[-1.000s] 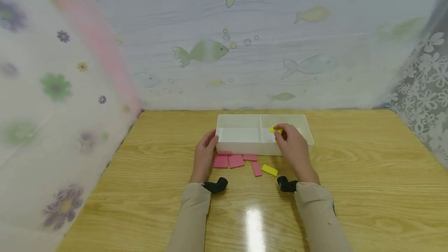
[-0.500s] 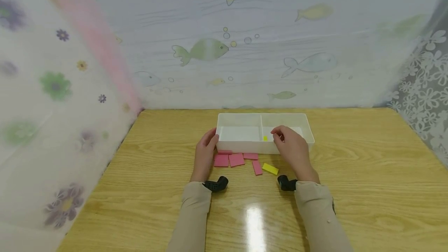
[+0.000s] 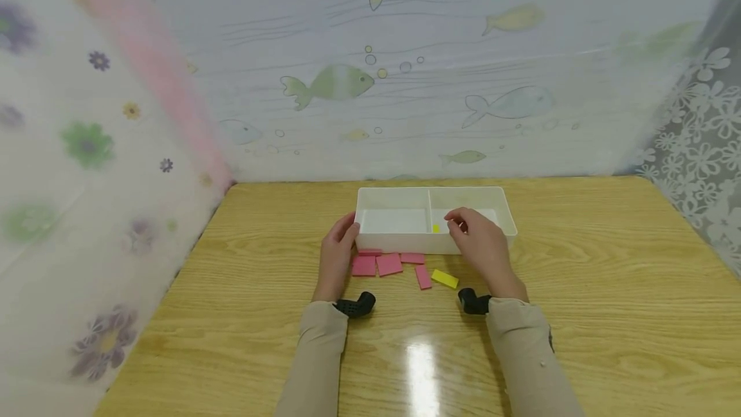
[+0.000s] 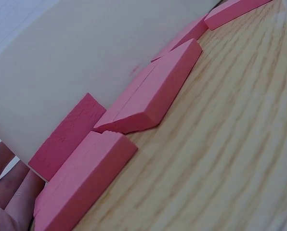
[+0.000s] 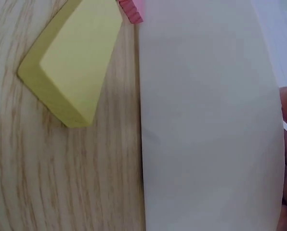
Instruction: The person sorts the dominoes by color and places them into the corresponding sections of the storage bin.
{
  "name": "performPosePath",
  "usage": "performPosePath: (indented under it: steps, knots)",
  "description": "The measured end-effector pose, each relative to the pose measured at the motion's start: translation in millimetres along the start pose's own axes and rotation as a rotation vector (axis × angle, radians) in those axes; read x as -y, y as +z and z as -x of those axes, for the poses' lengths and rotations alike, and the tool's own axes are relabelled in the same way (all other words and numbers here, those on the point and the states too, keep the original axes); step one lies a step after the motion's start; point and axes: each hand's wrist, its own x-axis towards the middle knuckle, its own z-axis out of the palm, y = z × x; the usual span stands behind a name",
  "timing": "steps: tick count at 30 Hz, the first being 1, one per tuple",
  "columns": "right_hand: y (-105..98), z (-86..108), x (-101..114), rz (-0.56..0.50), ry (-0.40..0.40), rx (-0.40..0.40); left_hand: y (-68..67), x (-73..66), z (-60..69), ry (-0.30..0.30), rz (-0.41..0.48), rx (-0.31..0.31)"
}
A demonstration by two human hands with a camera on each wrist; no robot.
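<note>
A white two-compartment box [image 3: 399,244] stands on the table, its left end gripped between the thumb and fingers of my left hand [image 3: 336,262]. Over the right compartment is my right hand [image 3: 483,250], fingers bent and thumb apart from the fingertips, with nothing seen between them. Just left of those fingertips, a yellow piece [image 3: 436,228] lies inside against the divider. In front of the box are several pink pieces [image 3: 389,264] and another yellow piece [image 3: 445,278], which the right wrist view shows as a thick yellow block [image 5: 76,62] beside the box wall.
The wooden table [image 3: 260,340] meets a fish-patterned curtain [image 3: 405,121] behind the box. Flowered fabric [image 3: 87,211] hangs along the left side. A black wrist device [image 3: 357,305] sits on the left wrist, and a similar one [image 3: 475,302] on the right.
My right hand has let go of a yellow piece, which now lies by the divider in the right compartment. The hand stays over that compartment; my left hand keeps its place on the box.
</note>
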Motion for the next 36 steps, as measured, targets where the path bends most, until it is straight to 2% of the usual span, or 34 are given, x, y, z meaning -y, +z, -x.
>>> performPosePath:
  steps: [7,17,25,31,36]
  knots:
    - [-1,0.2,0,-0.014,-0.020,0.026,-0.8,0.8,-0.8,0.001,0.025,0.001]
    - [-10,2.4,0,-0.169,-0.045,-0.039,-0.6,-1.6,-1.3,-0.029,0.053,0.025]
    - [-19,3.4,5,-0.175,-0.087,-0.056,-1.5,0.5,-0.6,-0.014,0.049,0.017]
    - [-25,5.0,9,-0.193,-0.070,0.041,-0.8,0.6,-0.8,0.007,0.013,0.002]
    - [-27,6.7,11,-0.198,-0.074,0.168,-0.3,-3.2,1.3,-0.004,0.008,0.004]
